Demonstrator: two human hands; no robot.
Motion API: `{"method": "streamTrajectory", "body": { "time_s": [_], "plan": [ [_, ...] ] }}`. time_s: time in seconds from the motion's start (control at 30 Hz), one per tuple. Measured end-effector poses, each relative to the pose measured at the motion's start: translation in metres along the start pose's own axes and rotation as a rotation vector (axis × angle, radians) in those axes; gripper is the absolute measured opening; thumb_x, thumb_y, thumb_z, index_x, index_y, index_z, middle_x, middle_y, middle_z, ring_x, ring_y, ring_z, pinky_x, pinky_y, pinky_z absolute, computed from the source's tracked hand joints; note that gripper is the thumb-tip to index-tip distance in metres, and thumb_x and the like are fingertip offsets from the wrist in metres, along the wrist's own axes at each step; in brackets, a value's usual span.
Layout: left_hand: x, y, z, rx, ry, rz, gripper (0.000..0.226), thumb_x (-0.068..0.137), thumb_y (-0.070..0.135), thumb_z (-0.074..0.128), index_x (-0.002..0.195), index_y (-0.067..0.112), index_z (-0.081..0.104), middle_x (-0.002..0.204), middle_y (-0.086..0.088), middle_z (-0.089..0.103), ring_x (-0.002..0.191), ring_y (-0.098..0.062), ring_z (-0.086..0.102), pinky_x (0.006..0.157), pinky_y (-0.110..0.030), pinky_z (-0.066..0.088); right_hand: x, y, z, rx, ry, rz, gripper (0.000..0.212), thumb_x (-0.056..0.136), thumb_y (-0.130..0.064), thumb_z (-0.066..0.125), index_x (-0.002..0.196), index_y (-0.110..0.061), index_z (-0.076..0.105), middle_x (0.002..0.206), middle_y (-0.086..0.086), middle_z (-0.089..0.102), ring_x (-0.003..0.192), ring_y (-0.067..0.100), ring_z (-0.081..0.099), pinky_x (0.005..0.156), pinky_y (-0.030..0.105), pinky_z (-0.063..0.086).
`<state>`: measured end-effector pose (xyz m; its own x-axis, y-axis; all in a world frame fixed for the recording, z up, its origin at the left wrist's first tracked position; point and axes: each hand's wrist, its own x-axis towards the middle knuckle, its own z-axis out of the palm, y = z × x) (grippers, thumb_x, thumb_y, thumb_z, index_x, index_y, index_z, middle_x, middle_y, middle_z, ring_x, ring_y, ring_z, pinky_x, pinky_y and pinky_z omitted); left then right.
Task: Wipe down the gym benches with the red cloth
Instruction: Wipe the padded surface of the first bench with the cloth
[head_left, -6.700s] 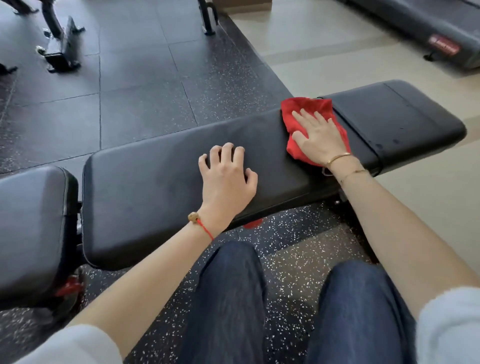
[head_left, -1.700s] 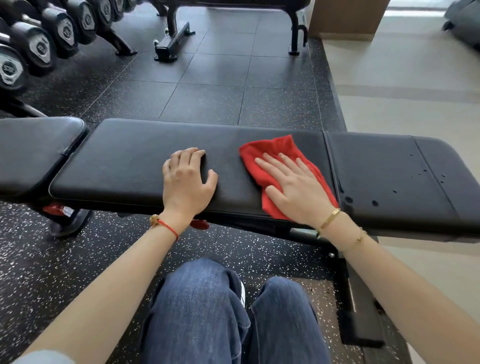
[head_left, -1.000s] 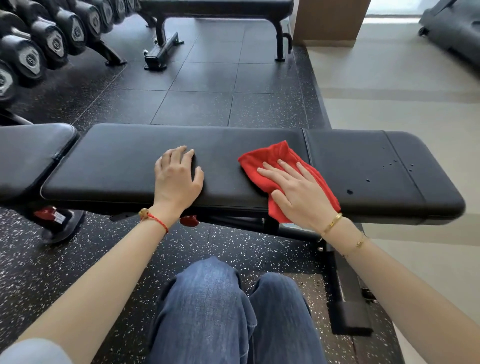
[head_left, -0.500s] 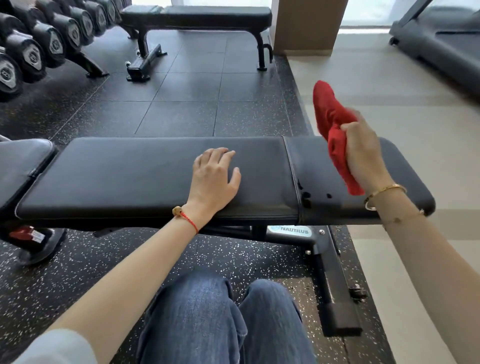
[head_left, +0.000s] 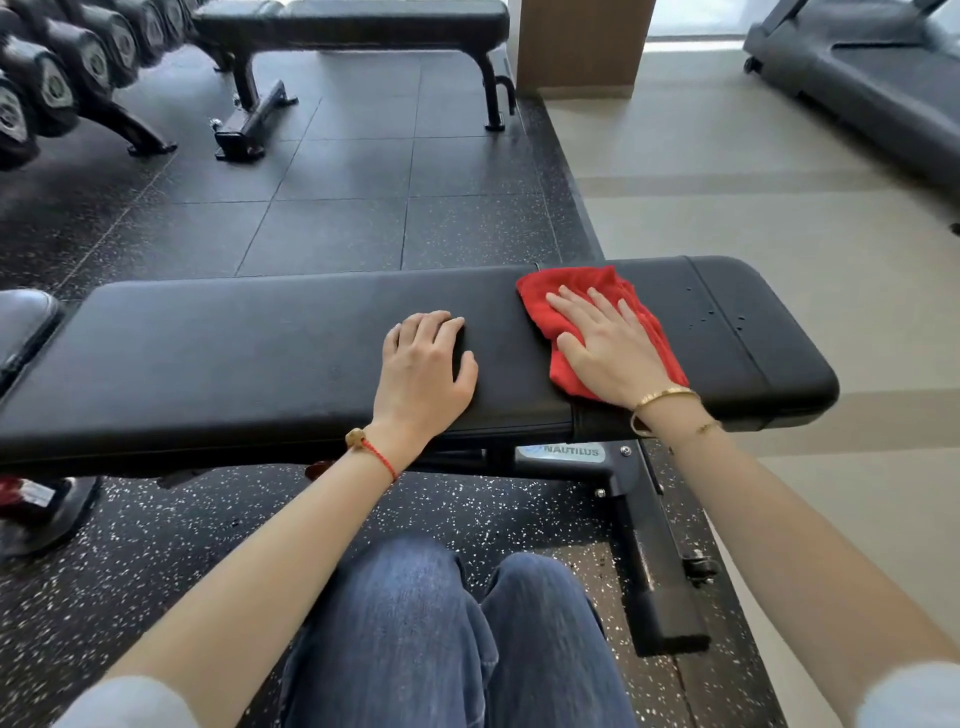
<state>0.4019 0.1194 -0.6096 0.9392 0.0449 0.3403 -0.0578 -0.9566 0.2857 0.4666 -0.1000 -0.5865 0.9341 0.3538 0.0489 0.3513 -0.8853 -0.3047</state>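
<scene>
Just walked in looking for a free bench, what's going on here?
A person is wiping this black bench. Their right hand presses a red cloth flat over the seam between the long pad and the short end pad. Their left hand rests on the long pad. A few droplets sit on the end pad.

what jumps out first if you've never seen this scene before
The bright red cloth stands out at once, spread on the right part of the black bench, where the right hand presses it flat. The left hand rests on the pad just beside it. Farther back are a second bench and a row of dumbbells at upper left.
</scene>
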Motion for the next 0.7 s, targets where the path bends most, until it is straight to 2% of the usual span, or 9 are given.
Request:
{"method": "streamTrajectory", "body": {
  "time_s": [0.1, 0.3, 0.4, 0.57, 0.7],
  "plan": [
    [0.0, -0.001, 0.0, -0.01, 0.011, 0.0, 0.043, 0.094, 0.029, 0.051, 0.133, 0.013, 0.057, 0.138, -0.003, 0.055, 0.131, -0.024, 0.045, 0.116, -0.04, 0.029, 0.009, -0.016, 0.003, -0.029, -0.005, 0.056, 0.053, 0.1, -0.034, 0.033, 0.152, -0.033, 0.024, 0.162, -0.012, 0.015, 0.15, 0.018, 0.008, 0.122, 0.042, -0.002],
    [-0.001, -0.003, 0.002, -0.03, 0.017, -0.002, 0.042, 0.092, 0.027, 0.053, 0.131, 0.013, 0.059, 0.137, -0.004, 0.057, 0.13, -0.025, 0.047, 0.115, -0.042, 0.031, -0.042, -0.017, 0.008, -0.047, -0.02, -0.158, 0.063, 0.089, -0.04, 0.028, 0.151, -0.037, 0.025, 0.16, -0.016, 0.02, 0.15, 0.014, 0.012, 0.122, 0.04, 0.003],
    [-0.001, -0.003, 0.002, -0.025, 0.012, 0.005, 0.043, 0.093, 0.027, 0.052, 0.133, 0.013, 0.058, 0.138, -0.004, 0.056, 0.131, -0.025, 0.047, 0.116, -0.043, 0.031, -0.027, 0.008, 0.001, -0.024, -0.023, -0.103, 0.062, 0.089, -0.041, 0.027, 0.151, -0.038, 0.026, 0.16, -0.014, 0.021, 0.149, 0.013, 0.014, 0.122, 0.04, 0.005],
    [-0.001, 0.001, 0.002, 0.0, 0.019, -0.004, 0.042, 0.092, 0.026, 0.052, 0.131, 0.012, 0.059, 0.136, -0.004, 0.057, 0.129, -0.025, 0.047, 0.115, -0.042, 0.031, 0.031, 0.013, -0.001, -0.068, 0.023, 0.166, 0.056, 0.099, -0.034, 0.031, 0.154, -0.032, 0.021, 0.162, -0.007, 0.015, 0.15, 0.021, 0.011, 0.122, 0.043, 0.0],
    [0.001, 0.002, 0.0, 0.004, 0.02, -0.027, 0.042, 0.089, 0.028, 0.052, 0.128, 0.014, 0.06, 0.135, -0.001, 0.058, 0.128, -0.023, 0.048, 0.113, -0.04, 0.031, 0.012, -0.018, 0.011, -0.058, 0.034, 0.024, 0.056, 0.098, -0.033, 0.036, 0.153, -0.031, 0.025, 0.161, -0.007, 0.019, 0.149, 0.022, 0.014, 0.122, 0.042, 0.001]
  ]
}}
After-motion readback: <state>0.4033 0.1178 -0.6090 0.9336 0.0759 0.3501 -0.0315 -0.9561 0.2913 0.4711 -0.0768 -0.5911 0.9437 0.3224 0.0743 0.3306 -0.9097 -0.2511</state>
